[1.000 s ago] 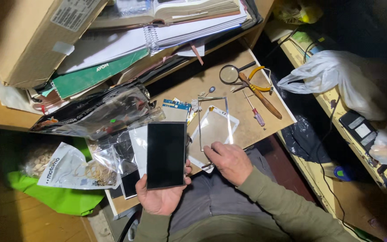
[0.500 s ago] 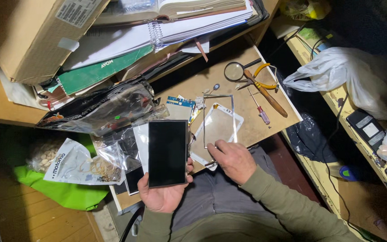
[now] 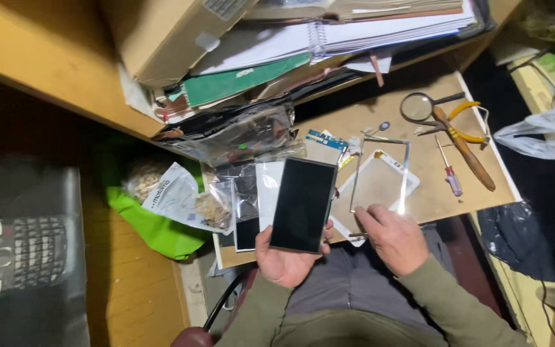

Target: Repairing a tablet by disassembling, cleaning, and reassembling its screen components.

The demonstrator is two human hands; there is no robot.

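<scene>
The left hand [image 3: 288,260] grips a flat black rectangular screen panel [image 3: 304,204] by its lower end, held above the desk [image 3: 428,196] edge. It looks thin, light, stiff and brittle: best held by the edges. The right hand's [image 3: 393,238] fingers [image 3: 367,218] rest loosely on a clear glass panel with white border [image 3: 380,183].

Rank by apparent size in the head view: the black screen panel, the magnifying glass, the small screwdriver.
1. Black screen panel, held in the left hand; nearer the camera, so it may look enlarged.
2. Magnifying glass.
3. Small screwdriver, similar length but much thinner.
</scene>
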